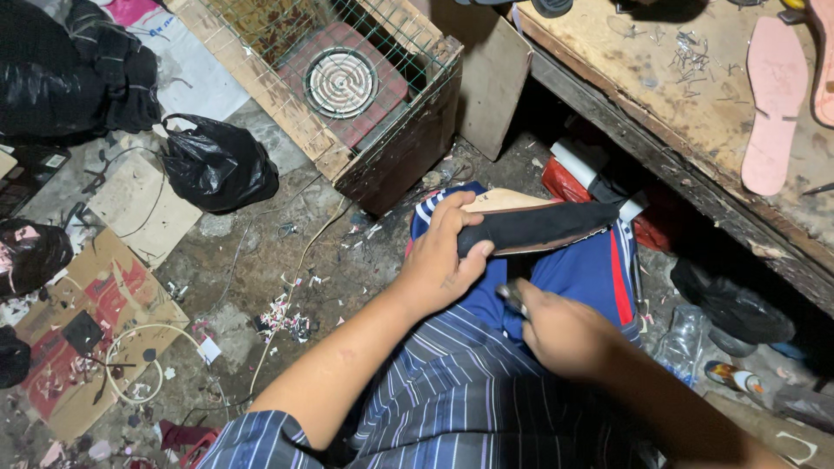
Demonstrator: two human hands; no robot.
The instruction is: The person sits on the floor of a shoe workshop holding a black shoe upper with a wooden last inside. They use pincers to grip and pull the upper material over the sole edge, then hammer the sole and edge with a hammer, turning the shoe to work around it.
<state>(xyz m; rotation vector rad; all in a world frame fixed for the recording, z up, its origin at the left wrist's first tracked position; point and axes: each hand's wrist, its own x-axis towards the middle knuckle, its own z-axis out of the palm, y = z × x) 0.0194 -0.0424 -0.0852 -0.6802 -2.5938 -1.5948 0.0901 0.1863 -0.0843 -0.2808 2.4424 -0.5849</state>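
My left hand [439, 256] grips the near end of a black shoe upper on its last [543, 226], held across my lap over blue shorts [582, 274]. The piece lies roughly level, its far end pointing right, with a tan sole edge showing along its underside and behind it. Just below, my right hand [556, 330] is closed around a small metal tool [512, 297] whose tip points up toward the shoe. The tool's kind is hard to tell.
A wooden box with wire mesh and a round coil heater [340, 82] stands ahead. A workbench [660, 95] at right carries pink insoles [773, 104] and scattered nails. Black plastic bags [217, 161], cardboard [95, 330], cable and scraps litter the floor at left. Bottles [682, 343] lie at right.
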